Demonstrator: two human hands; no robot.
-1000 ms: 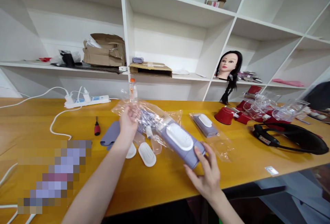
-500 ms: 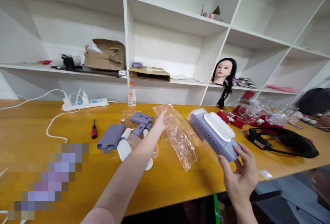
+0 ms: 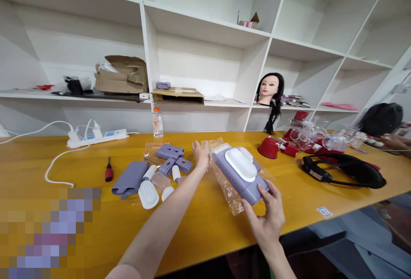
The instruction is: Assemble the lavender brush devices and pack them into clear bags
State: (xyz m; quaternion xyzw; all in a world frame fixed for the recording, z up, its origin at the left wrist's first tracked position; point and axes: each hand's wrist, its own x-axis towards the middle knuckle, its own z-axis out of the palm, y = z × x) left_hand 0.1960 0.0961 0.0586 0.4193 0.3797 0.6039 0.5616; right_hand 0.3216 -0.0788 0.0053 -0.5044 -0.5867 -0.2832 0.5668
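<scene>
My right hand (image 3: 268,210) grips the lower end of a lilac plastic device (image 3: 239,174), held tilted above the table. A white oval brush-like pad (image 3: 241,164) sits on its upper face, and small holes dot its side. At the device's far end, my left hand (image 3: 202,155) is stretched out with its fingers apart, against the edge of a clear plastic bag (image 3: 233,200). The device partly covers that bag. Left of my left hand lie lilac plastic parts (image 3: 169,151), a lilac sleeve-shaped casing (image 3: 131,178) and a white oval pad (image 3: 148,194).
A red-and-black screwdriver (image 3: 109,171), a power strip (image 3: 98,138) and a bottle (image 3: 157,123) are on the left. Rightward are red cups (image 3: 268,147), a black ring-shaped device (image 3: 343,171) and a sticker (image 3: 324,212). A mannequin head (image 3: 269,88) stands on the shelf.
The view has shifted right. My right hand has brought the device leftward, over the plastic bag and close to my left hand. The bag has moved slightly right along the table.
</scene>
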